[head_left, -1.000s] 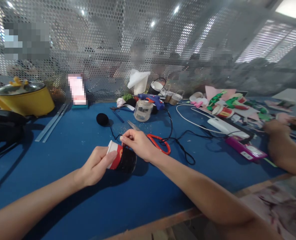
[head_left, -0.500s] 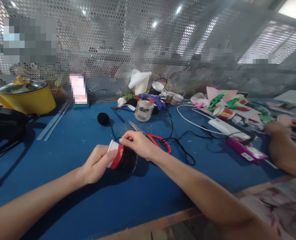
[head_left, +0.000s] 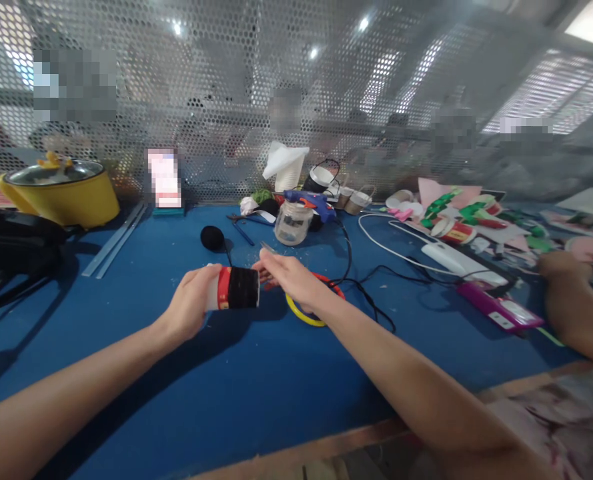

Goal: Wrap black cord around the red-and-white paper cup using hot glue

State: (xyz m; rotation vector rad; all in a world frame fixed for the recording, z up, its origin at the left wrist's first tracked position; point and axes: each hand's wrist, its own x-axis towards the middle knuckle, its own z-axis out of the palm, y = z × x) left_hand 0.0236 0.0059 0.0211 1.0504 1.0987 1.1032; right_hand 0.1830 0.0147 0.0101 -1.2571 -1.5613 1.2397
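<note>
My left hand (head_left: pixel 189 303) is wrapped round a paper cup (head_left: pixel 223 288) tipped on its side, its end with black yarn wound round it facing right. A red printed band shows between the yarn and my fingers. Just right of the cup's base, my right hand (head_left: pixel 296 277) has its fingers stretched out, with nothing visible in them. A black yarn ball (head_left: pixel 212 238) lies beyond the cup, and a strand runs from it toward the cup. Scissors with red and yellow handles (head_left: pixel 309 319) lie under my right hand, partly hidden by it.
Behind my hands stand a clear jar (head_left: pixel 292 225), a blue glue gun (head_left: pixel 312 205) and pliers (head_left: pixel 242 230). A yellow pot (head_left: pixel 66 200) is at left, beside glue sticks (head_left: pixel 116 240). Cables and a purple power strip (head_left: pixel 499 308) lie at right, near another person's arm (head_left: pixel 571 307).
The cup has turned more level and moved up slightly. My right hand has left its pinch at the cup's rim and shifted to the base, fingers extended. The scissors' yellow handle now shows.
</note>
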